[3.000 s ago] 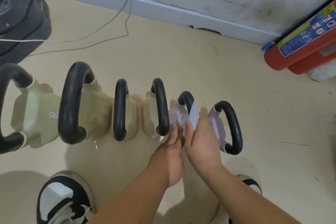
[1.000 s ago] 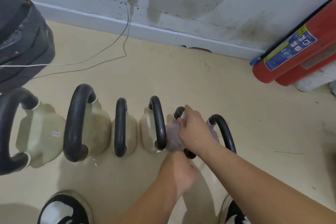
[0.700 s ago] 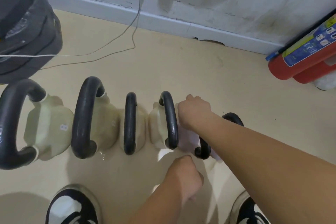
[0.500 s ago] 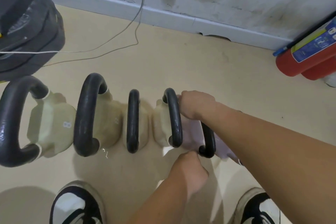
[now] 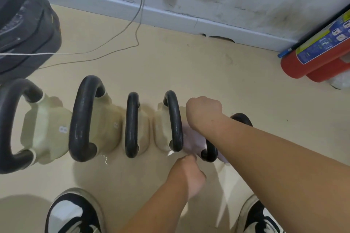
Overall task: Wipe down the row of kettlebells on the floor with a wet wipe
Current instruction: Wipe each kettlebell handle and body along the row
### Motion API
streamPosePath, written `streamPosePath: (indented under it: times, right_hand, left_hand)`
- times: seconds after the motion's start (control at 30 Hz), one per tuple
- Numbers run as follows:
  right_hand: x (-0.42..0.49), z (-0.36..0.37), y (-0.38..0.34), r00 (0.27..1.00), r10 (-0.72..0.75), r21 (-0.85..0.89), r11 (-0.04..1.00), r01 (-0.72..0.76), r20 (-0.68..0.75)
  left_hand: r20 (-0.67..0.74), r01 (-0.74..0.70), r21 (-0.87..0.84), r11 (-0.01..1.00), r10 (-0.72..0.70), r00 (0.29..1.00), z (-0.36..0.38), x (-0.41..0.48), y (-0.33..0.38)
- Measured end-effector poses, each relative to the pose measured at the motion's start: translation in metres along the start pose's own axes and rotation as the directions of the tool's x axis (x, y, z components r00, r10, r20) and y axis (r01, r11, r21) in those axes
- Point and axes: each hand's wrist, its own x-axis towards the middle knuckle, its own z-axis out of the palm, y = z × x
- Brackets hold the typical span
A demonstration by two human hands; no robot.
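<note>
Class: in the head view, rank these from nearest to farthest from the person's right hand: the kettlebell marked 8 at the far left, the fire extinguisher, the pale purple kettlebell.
From the right hand:
1. Purple kettlebell, right under the hand.
2. Fire extinguisher, far right by the wall.
3. Far-left kettlebell, at the row's other end.

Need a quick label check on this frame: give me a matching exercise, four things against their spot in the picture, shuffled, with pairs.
Things:
1. fire extinguisher
2. white cable
3. right hand
4. shoe

Places:
A. bottom left, on the floor
B. far right, lying by the wall
C. on the far end of the pale purple kettlebell
D. hanging down the wall, trailing onto the floor

Pairs: 1-B, 2-D, 3-C, 4-A
</note>
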Motion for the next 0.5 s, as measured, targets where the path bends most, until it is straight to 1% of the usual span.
streamPosePath:
  times: [0.07, 0.17, 0.2, 0.27, 0.3, 0.4, 0.5]
  right_hand:
    - [-0.008, 0.01, 0.006, 0.998, 0.034, 0.137, 0.99, -0.026, -0.054]
    - [-0.031, 0.036, 0.01, 0.97, 0.113, 0.379, 0.925, -0.023, -0.217]
    - [-0.039, 0.048, 0.01, 0.95, 0.158, 0.473, 0.881, -0.012, -0.27]
    - [-0.057, 0.069, 0.007, 0.906, 0.272, 0.657, 0.754, 0.008, -0.324]
    - [-0.063, 0.081, 0.007, 0.884, 0.308, 0.709, 0.704, 0.037, -0.352]
    - [-0.079, 0.11, 0.005, 0.842, 0.35, 0.737, 0.671, 0.08, -0.41]
    - [-0.089, 0.135, 0.001, 0.838, 0.387, 0.762, 0.645, 0.051, -0.384]
  left_hand:
    - [-0.006, -0.012, -0.031, 0.999, 0.012, 1.0, 0.002, 0.0, -0.001]
    - [-0.032, -0.035, 0.006, 0.999, 0.035, 0.999, 0.003, 0.002, 0.001]
    - [-0.037, -0.051, 0.028, 0.998, 0.052, 0.998, 0.003, 0.002, 0.002]
    - [-0.035, -0.09, 0.058, 0.994, 0.092, 0.995, 0.002, 0.002, 0.002]
    - [-0.022, -0.1, 0.072, 0.992, 0.102, 0.994, 0.001, 0.001, 0.001]
    - [-0.006, -0.093, 0.111, 0.99, 0.094, 0.996, -0.002, -0.006, -0.006]
    - [-0.003, -0.06, 0.159, 0.985, 0.062, 0.998, -0.004, -0.012, -0.015]
